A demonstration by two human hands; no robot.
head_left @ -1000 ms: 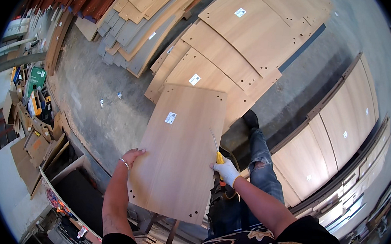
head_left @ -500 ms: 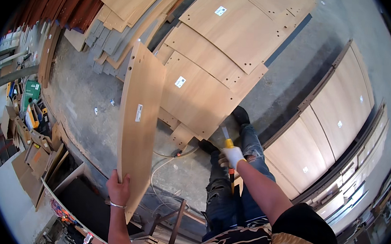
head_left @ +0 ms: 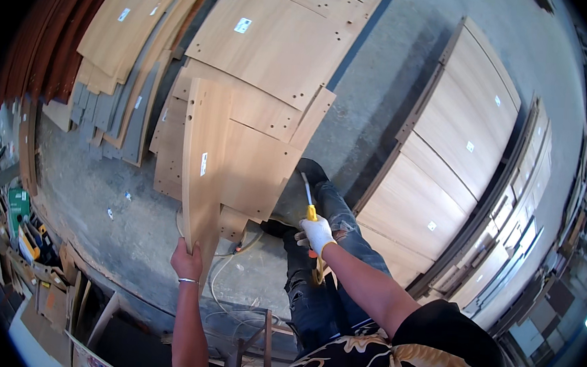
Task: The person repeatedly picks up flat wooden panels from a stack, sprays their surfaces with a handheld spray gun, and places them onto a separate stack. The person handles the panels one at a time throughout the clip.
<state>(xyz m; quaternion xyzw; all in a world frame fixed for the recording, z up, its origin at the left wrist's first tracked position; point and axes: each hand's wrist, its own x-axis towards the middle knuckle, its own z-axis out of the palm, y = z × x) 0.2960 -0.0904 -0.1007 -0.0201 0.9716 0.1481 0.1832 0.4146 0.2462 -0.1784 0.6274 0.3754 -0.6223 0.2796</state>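
The left hand (head_left: 187, 261), bare, was closed on the near end of a wood-grain panel (head_left: 200, 183), its thumb along one face; I could not make out all its fingers. The panel stood steeply on edge, the face with a white label (head_left: 203, 164) turned to the right and the far end in front of the layered boards (head_left: 263, 43). I could not tell whether it touched them. The gloved right hand (head_left: 319, 234) was curled round a yellow-handled tool (head_left: 312, 213), its metal blade pointing away from the body, well apart from the panel.

Watching remotely, I judged the step in hand to be one-handed handling of the panel, the tool merely held, since its blade met no wood. The next move, I reckoned, called for a firm left grip to check any swing of the far end, and for steps clear of the pale hose (head_left: 214, 281) on the floor.
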